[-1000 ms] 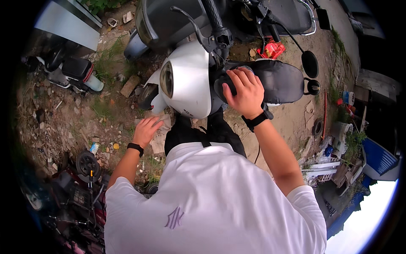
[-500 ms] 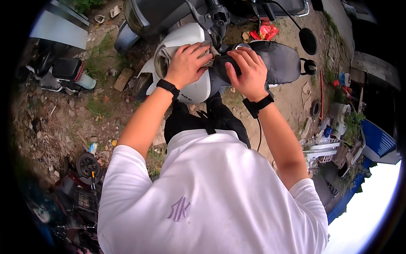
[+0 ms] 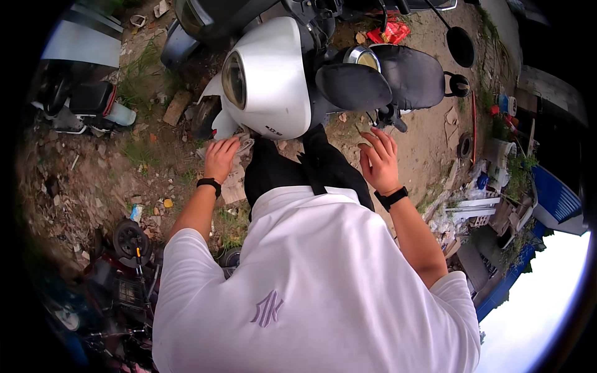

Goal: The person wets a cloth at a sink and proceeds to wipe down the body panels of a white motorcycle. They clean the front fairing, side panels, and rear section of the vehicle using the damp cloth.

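In front of me stands a scooter with a white front shell point(image 3: 280, 74) and a headlight point(image 3: 234, 79) on its left side. My left hand point(image 3: 222, 159) is low, just below the shell's left corner. Its fingers are curled on a grey rag point(image 3: 245, 147), partly hidden by the hand. My right hand point(image 3: 380, 160) hovers below a smooth black oval part point(image 3: 354, 87) of the scooter, fingers apart and bent, holding nothing. Beside that part show a round chrome-rimmed piece point(image 3: 363, 58) and the black seat point(image 3: 410, 78).
A round mirror point(image 3: 460, 46) juts out at the upper right. A red packet point(image 3: 389, 32) lies behind the scooter. Another scooter point(image 3: 93, 102) is parked at the left, with a loose wheel point(image 3: 130, 239) lower down. Boards and scrap point(image 3: 479, 208) line the right side.
My left hand has come off the white shell, moving down and left with the rag. My right hand has lifted off the black oval part and moved down toward me.
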{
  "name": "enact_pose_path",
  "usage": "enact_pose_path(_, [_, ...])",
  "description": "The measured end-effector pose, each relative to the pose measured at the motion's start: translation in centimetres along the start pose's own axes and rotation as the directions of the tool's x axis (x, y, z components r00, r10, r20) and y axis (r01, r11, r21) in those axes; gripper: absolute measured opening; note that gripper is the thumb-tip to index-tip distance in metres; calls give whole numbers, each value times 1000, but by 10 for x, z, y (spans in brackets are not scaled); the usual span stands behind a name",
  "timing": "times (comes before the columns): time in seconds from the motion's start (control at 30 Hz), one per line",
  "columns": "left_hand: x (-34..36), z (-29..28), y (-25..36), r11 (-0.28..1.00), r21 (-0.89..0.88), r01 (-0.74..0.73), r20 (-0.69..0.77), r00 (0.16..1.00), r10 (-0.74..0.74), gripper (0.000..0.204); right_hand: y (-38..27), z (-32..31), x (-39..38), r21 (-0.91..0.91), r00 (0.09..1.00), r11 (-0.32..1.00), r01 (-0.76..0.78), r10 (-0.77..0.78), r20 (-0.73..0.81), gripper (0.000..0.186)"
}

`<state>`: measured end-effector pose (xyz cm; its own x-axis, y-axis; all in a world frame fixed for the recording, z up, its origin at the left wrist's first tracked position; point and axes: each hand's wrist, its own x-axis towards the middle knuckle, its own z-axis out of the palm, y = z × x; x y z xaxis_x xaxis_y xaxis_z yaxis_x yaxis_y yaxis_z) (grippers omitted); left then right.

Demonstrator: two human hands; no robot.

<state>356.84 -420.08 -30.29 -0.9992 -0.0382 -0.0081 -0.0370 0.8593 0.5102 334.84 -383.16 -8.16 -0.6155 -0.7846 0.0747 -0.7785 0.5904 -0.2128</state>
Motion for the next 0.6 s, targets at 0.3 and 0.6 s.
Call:
enact_pose_path(0.3, [147,-56,142,997,25,-77,-645,761,75,25,1,4,-24,104,985,981,-162,167,-43,13])
enact_pose_path(0.6, [151,-20,166,954,186,-234,-392,873,290,12,36,6,-95,300,966,924,-239,258,-25,12])
